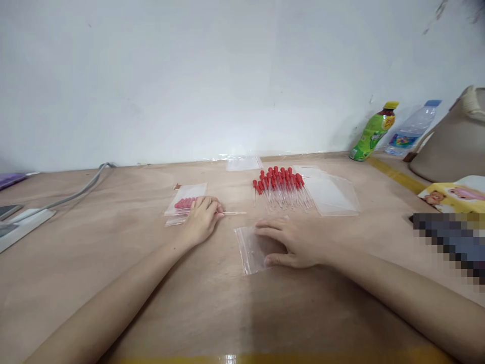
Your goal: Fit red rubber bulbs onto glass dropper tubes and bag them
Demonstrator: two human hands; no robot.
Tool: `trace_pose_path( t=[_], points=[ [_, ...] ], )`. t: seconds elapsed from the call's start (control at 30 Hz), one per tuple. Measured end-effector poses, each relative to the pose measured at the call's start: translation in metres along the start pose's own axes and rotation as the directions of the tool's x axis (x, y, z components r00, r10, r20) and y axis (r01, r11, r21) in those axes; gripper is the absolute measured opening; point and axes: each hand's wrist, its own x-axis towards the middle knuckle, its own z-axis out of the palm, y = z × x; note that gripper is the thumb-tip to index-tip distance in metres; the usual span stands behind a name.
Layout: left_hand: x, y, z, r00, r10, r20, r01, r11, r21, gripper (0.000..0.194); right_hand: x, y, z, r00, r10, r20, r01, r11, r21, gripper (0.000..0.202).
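Observation:
My left hand rests at the right side of a small stack of clear bags with red-ended pieces in them. Its fingers are curled together, and a thin clear stem sticks out to the right from them. My right hand lies with fingers spread on the right part of a clear zip bag, which is flat on the table. Behind and between the hands is a pile of clear droppers with red bulbs, bulbs pointing to the wall.
Flat clear bags lie right of the pile, another by the wall. Two bottles, a beige bag, a yellow packet and a blurred dark object are right; a grey cable is left.

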Motion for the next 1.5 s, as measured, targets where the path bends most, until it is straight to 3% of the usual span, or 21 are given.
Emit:
trace_pose_path(
  t=[0.13,0.33,0.5,0.9,1.07,1.17,1.27,1.37,1.43,1.5],
  points=[
    [-0.025,0.004,-0.005,0.984,0.034,-0.173,-0.059,0.988,-0.142,0.008,-0.004,0.005,0.013,0.998,0.059,0.006,-0.059,0.998,-0.008,0.06],
    [-0.058,0.008,-0.015,0.994,0.084,-0.07,-0.094,0.984,-0.152,0.004,-0.01,0.011,0.021,0.991,0.127,-0.049,-0.127,0.992,0.015,0.058],
    [-0.055,0.012,-0.018,0.992,0.125,0.02,-0.121,0.982,-0.147,0.007,-0.009,0.011,0.02,0.989,0.142,-0.034,-0.142,0.99,0.012,0.059],
    [-0.052,0.015,-0.011,0.982,0.188,0.006,-0.187,0.98,-0.075,0.007,-0.007,0.011,0.021,0.988,0.14,-0.066,-0.138,0.99,0.04,0.058],
    [-0.043,0.028,-0.01,0.979,0.203,0.001,-0.199,0.959,-0.204,0.009,0.001,0.009,0.023,0.988,0.121,-0.099,-0.117,0.992,0.048,0.056],
    [-0.035,0.038,-0.011,0.988,0.156,0.014,-0.143,0.935,-0.323,0.008,0.007,0.009,0.027,0.985,0.11,-0.13,-0.103,0.993,0.059,0.056],
    [-0.029,0.042,-0.008,0.999,0.007,0.054,0.017,0.898,-0.439,0.01,0.011,0.007,0.03,0.978,0.109,-0.175,-0.092,0.99,0.106,0.054],
    [-0.031,0.037,0.001,0.98,-0.161,0.115,0.197,0.766,-0.612,0.022,0.006,0.005,0.027,0.966,0.128,-0.225,-0.091,0.981,0.17,0.051],
    [-0.036,0.03,0.005,0.967,-0.197,0.164,0.255,0.686,-0.682,0.024,-0.002,0.007,0.023,0.961,0.136,-0.241,-0.092,0.979,0.183,0.047],
    [-0.04,0.025,0.004,0.962,-0.184,0.201,0.272,0.679,-0.682,0.017,-0.011,0.011,0.02,0.963,0.13,-0.237,-0.09,0.981,0.172,0.043]
  ],
)
